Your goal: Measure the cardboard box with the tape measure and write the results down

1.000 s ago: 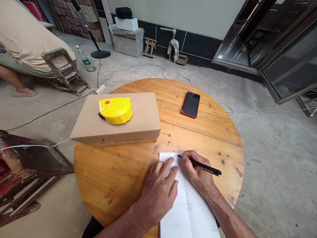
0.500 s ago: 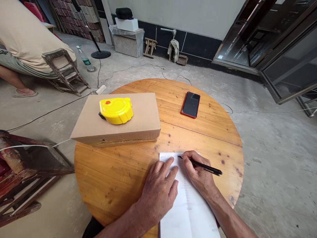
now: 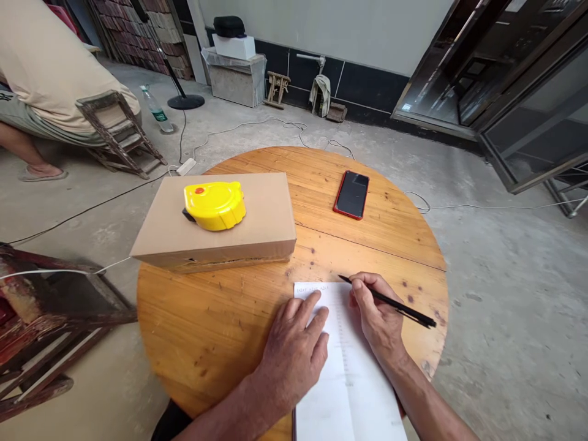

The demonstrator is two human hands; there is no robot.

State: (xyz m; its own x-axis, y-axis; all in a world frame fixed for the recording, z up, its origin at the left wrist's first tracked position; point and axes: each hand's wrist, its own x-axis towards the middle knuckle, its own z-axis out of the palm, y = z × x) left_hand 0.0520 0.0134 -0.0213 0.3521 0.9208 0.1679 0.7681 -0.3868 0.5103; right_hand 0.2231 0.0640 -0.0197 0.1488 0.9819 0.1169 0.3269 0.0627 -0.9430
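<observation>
My left hand (image 3: 294, 352) lies flat, fingers spread, on the left part of a white paper sheet (image 3: 349, 392) at the near edge of the round wooden table (image 3: 239, 312). My right hand (image 3: 376, 318) grips a black pen (image 3: 390, 301), its tip just above the sheet's top right corner. A line of handwriting runs along the sheet's top edge. A cardboard box (image 3: 271, 220) lies at the table's left with a yellow tape measure (image 3: 214, 205) on top. A phone in a red case (image 3: 352, 194) lies face up at the far side.
A person in a beige shirt (image 3: 41, 67) sits on a worn wooden stool (image 3: 117, 131) at the far left. A battered red chair (image 3: 41, 318) stands left of the table. Cables (image 3: 257, 125), a water bottle (image 3: 156, 109) and a stand base lie on the concrete floor. Glass doors are at right.
My right hand has moved to the right and lifted the pen tip off the written line to the sheet's top right corner. The left hand has stayed put.
</observation>
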